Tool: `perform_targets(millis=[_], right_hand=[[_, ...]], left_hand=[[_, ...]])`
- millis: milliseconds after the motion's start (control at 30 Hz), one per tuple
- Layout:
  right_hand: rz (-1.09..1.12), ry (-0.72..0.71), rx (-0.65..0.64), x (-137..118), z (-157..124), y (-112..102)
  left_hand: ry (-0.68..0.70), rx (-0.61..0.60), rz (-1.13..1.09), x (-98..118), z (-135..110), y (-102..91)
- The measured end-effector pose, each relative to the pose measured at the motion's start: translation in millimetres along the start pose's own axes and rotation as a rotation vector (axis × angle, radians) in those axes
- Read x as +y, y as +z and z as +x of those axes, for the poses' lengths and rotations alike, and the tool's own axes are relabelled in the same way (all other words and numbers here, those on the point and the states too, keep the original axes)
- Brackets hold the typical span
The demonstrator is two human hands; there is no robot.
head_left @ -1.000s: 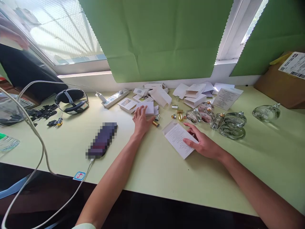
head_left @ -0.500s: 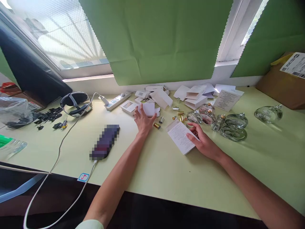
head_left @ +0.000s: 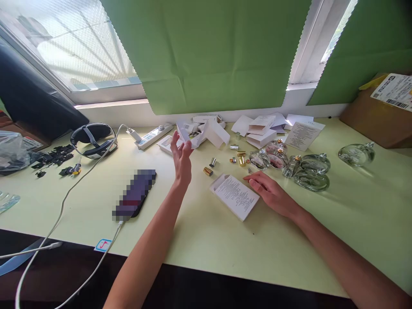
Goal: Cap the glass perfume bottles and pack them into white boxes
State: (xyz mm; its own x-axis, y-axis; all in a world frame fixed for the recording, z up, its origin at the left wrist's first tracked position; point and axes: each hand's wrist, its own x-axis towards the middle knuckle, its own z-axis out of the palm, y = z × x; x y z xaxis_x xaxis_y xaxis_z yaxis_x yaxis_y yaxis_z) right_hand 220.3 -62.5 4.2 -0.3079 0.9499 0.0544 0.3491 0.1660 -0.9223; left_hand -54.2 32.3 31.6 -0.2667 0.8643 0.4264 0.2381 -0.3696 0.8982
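A left hand (head_left: 182, 165) is raised at a tilted white carton (head_left: 183, 129), its hold impossible to make out; the right hand (head_left: 269, 192), loosely curled, thumb narrowly parted, rests beside a printed carton (head_left: 236, 196).

Daylight enters a patterned window (head_left: 80, 43) beside a green blind (head_left: 209, 56) above a pale table (head_left: 199, 240).

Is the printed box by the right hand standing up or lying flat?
Lying flat: the box rests on the table, its broad printed face up. Whether it holds anything, I cannot tell.
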Motion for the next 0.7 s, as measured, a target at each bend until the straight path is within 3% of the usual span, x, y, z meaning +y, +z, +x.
perform_targets(millis=[100, 200, 300, 367, 533, 700], right_hand=[[0.142, 0.034, 0.067, 5, 2, -1], [0.47, 0.052, 0.037, 6, 5, -3], [0.708, 0.093, -0.048, 1, 4, -4], [0.763, 0.128, -0.03, -2, 3, -3], [0.748, 0.193, 0.078, 0, 1, -3], [0.746, 0.164, 0.038, 3, 0, -1]], left_hand=[[0.066, -0.231, -0.169, 9, -9, 8.6], [0.098, -0.484, -0.242, 11, -26, 21.0], [0.133, -0.742, -0.201, 14, -45, 30.8], [0.193, -0.86, -0.106, 18, -55, 33.7], [0.414, -0.944, 0.18, 29, -64, 32.1], [0.467, -0.982, 0.198, 29, -66, 33.0]])
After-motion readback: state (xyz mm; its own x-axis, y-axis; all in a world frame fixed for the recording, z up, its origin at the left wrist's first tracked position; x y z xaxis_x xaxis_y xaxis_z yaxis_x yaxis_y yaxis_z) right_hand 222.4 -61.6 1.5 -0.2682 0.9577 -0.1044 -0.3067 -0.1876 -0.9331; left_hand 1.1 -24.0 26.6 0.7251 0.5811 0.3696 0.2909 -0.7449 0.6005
